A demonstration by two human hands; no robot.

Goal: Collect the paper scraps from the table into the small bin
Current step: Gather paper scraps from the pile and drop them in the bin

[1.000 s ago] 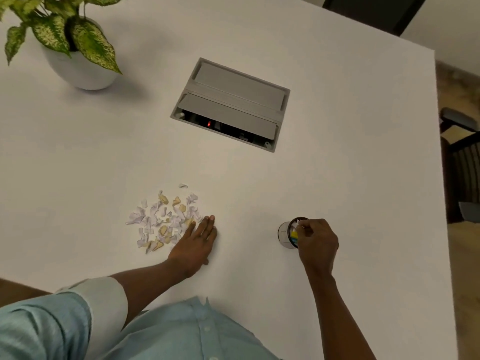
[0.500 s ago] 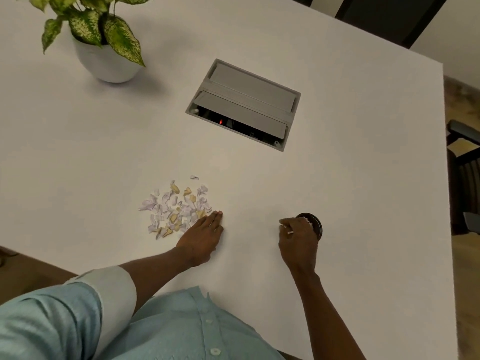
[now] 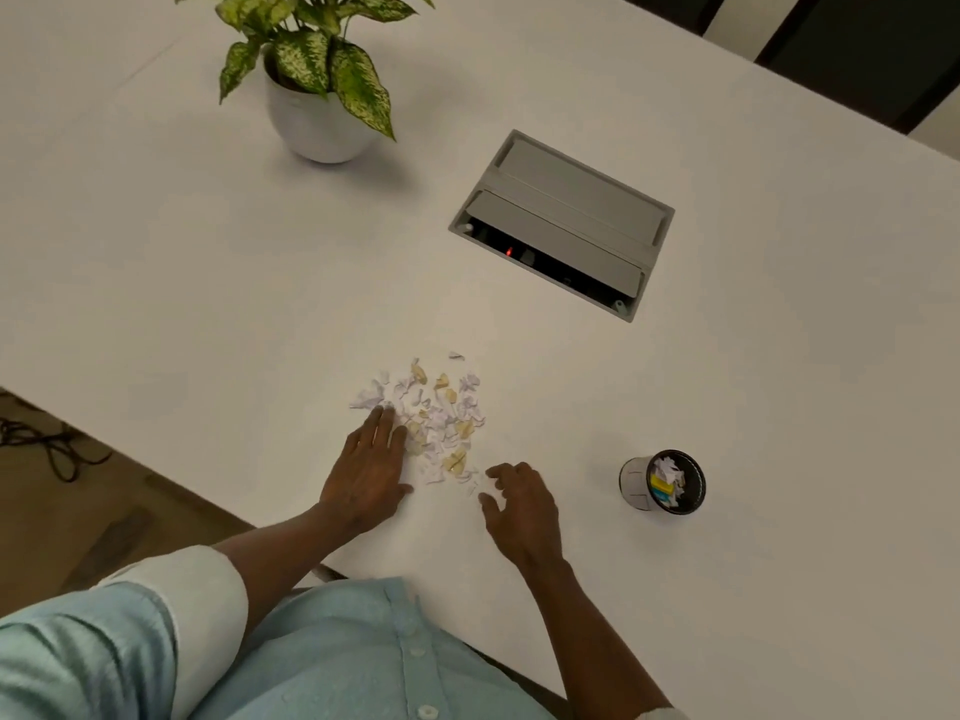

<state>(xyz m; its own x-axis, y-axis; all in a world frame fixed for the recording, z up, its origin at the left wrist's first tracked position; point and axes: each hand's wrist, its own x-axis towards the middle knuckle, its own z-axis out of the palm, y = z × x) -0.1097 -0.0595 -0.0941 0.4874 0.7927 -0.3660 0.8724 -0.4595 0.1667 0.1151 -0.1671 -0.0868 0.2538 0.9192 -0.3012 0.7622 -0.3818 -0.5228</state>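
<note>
A loose pile of white, lilac and tan paper scraps [image 3: 436,413] lies on the white table [image 3: 208,283] in front of me. My left hand [image 3: 370,467] rests flat at the pile's left edge, fingers together and touching the scraps. My right hand [image 3: 517,504] hovers at the pile's lower right, fingers curled and apart, holding nothing that I can see. The small bin [image 3: 662,480], a white cup with a black rim, stands upright to the right of my right hand, apart from it, with white and yellow scraps inside.
A grey recessed cable box [image 3: 563,223] with a red light sits in the table beyond the pile. A potted plant [image 3: 317,80] in a white pot stands at the back left. The table's near edge runs diagonally at left, with cables on the floor [image 3: 47,449].
My right hand left the bin and came left to the pile's lower right edge. My left hand shifted from the pile's right side to its left side. The bin now stands free.
</note>
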